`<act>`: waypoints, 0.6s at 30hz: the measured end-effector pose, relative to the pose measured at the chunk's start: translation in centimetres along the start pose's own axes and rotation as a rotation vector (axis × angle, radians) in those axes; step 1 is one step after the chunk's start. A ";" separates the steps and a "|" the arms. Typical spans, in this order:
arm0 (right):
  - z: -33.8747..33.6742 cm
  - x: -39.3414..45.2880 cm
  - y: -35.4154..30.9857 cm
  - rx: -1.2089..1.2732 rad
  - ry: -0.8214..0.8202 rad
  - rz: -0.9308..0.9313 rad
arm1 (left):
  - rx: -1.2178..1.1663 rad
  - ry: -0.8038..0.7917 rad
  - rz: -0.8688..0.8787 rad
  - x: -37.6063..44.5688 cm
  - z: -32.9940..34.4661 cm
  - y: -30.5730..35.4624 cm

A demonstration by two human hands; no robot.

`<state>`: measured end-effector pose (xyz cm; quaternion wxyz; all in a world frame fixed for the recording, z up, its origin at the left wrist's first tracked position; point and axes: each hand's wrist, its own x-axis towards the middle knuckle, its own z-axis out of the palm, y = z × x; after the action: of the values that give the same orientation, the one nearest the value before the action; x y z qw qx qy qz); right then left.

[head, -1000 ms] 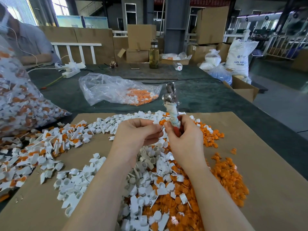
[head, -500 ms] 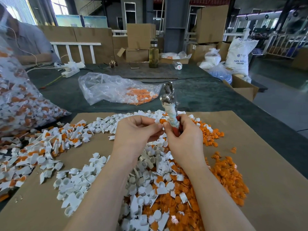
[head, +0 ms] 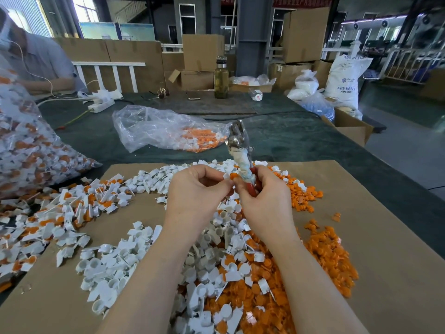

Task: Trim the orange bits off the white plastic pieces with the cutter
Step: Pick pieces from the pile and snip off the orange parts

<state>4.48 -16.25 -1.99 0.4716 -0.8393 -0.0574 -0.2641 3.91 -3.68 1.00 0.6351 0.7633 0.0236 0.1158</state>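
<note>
Holding one white piece point(head: 226, 175) with its orange bit point(head: 233, 175) pinched in the left hand point(head: 197, 189), the person grips the cutter point(head: 242, 153) in the right hand point(head: 262, 196), blades pointing up, above the desk point(head: 385, 237). Trimming looks imminent; next the bit must go between the blades.

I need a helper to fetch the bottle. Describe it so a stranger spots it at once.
Look past the brown cardboard sheet to the far edge of the dark green table, in front of the grey pillar. The bottle stands upright there beside a flat phone. It alone is tall clear glass holding yellowish liquid, with a dark cap.
</note>
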 end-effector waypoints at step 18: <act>-2.7 0.5 0.4 0.268 -0.398 0.225 | -0.159 0.063 -0.006 1.0 -0.4 -1.1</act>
<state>3.94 -18.77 -0.93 0.5844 -0.8060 -0.0899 -0.0296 4.88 -2.85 0.12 0.6929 0.7065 0.0368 0.1393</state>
